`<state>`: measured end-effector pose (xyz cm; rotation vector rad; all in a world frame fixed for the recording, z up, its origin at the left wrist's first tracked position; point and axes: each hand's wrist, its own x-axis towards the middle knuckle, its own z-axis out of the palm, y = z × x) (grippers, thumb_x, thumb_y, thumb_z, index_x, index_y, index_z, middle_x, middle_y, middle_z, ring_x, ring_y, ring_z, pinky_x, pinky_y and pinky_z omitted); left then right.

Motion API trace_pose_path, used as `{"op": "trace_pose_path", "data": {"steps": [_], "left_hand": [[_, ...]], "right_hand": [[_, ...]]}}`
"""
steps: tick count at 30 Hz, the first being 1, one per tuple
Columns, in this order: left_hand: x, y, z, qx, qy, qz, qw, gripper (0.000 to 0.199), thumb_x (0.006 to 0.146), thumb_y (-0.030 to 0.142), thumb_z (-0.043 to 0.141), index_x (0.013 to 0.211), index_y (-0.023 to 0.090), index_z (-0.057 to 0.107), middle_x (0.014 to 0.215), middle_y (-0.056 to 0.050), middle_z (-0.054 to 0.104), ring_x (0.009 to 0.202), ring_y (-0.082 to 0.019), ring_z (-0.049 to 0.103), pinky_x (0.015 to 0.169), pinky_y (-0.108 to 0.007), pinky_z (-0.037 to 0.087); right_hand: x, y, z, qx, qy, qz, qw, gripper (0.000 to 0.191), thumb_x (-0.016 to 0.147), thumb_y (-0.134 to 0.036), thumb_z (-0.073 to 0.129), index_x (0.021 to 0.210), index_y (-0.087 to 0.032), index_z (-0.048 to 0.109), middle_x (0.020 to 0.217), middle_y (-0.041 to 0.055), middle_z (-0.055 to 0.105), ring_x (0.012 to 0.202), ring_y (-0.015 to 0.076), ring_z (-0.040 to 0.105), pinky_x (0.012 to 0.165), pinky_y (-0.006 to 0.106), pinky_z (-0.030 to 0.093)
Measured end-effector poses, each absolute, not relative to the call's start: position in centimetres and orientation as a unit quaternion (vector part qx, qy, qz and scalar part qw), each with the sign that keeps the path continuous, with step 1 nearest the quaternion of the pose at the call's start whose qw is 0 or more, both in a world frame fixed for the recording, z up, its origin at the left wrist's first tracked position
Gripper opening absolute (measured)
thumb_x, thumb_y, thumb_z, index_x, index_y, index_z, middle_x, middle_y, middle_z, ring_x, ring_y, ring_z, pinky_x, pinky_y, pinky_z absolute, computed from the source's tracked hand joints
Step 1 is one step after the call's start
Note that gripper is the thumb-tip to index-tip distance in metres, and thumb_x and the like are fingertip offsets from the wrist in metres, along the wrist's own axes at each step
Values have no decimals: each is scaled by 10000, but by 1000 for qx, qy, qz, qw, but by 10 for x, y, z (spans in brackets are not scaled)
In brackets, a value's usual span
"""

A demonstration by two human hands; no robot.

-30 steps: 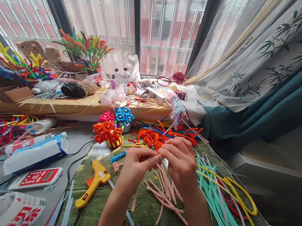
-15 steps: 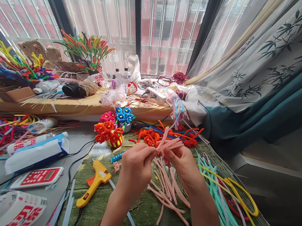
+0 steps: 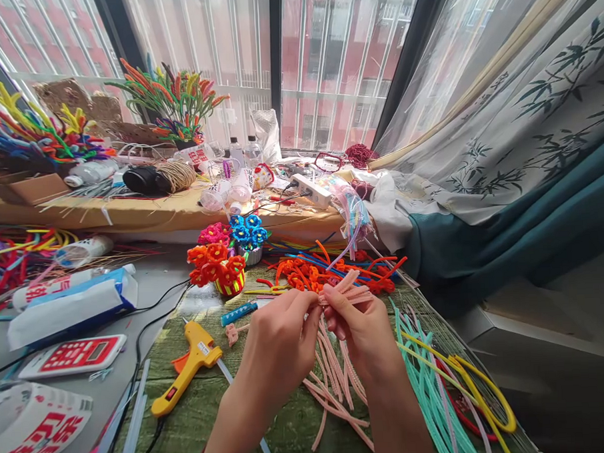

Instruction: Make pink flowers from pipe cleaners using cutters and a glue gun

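Both hands meet above the green mat, pinching a small bundle of pink pipe cleaners (image 3: 353, 292). My left hand (image 3: 281, 337) grips its left end between thumb and fingertips. My right hand (image 3: 360, 327) closes round the middle, thumb on top, and the loose ends stick out to the upper right. Beneath the hands lie several more pink pipe cleaners (image 3: 333, 379), spread loosely. A small pink shaped piece (image 3: 231, 334) rests left of my left hand, close to a blue tube (image 3: 239, 313). The exact twist between my fingertips is hidden.
A yellow glue gun (image 3: 188, 368) with a black cord lies at left, near a calculator (image 3: 72, 357). Orange flowers in a striped pot (image 3: 230, 281) stand behind. Red-orange pipe cleaner pieces (image 3: 304, 273) lie beyond my hands; turquoise pipe cleaners (image 3: 426, 388) lie at right.
My right thumb has moved up and left onto the bundle, nearer my left fingertips. The pink strand that stood upright now leans right, alongside the others.
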<state>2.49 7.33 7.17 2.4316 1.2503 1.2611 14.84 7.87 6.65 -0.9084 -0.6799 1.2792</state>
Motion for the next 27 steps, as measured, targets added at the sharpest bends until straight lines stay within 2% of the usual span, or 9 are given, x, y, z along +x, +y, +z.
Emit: {"op": "trace_pose_path", "data": {"steps": [7, 14, 19, 22, 27], "left_hand": [[22, 72, 73, 816, 399, 415, 55, 148, 884, 95, 530, 839, 144, 662, 733, -41, 704, 629, -172, 657, 596, -266, 465], [19, 73, 73, 820, 393, 408, 79, 172, 913, 124, 511, 885, 143, 680, 761, -49, 719, 646, -169, 666, 602, -259, 468], [22, 72, 74, 800, 396, 436, 114, 170, 890, 110, 530, 815, 137, 681, 701, -36, 700, 605, -142, 630, 579, -239, 440], [26, 70, 78, 750, 427, 466, 197, 167, 864, 156, 573, 745, 140, 689, 621, -16, 667, 535, -119, 588, 534, -223, 427], [27, 72, 82, 592, 442, 481, 473, 207, 781, 302, 667, 668, 131, 694, 495, 14, 586, 387, -71, 466, 376, -179, 332]], "right_hand": [[151, 78, 68, -425, -287, 579, 634, 316, 491, -363, 882, 513, -128, 673, 419, -3, 590, 311, 64, 453, 299, 162, 254], [151, 78, 65, -419, -301, 560, 648, 303, 525, -354, 873, 516, -135, 663, 441, -3, 592, 340, 67, 450, 330, 178, 265], [151, 77, 65, -408, -317, 552, 655, 292, 558, -357, 865, 537, -134, 678, 457, 0, 597, 354, 71, 458, 342, 183, 270], [150, 77, 63, -389, -343, 532, 670, 254, 613, -344, 843, 571, -144, 692, 474, -7, 600, 372, 74, 462, 351, 184, 287], [148, 76, 59, -369, -394, 481, 691, 173, 688, -284, 798, 611, -166, 697, 566, -6, 629, 460, 89, 490, 439, 208, 398]]}}
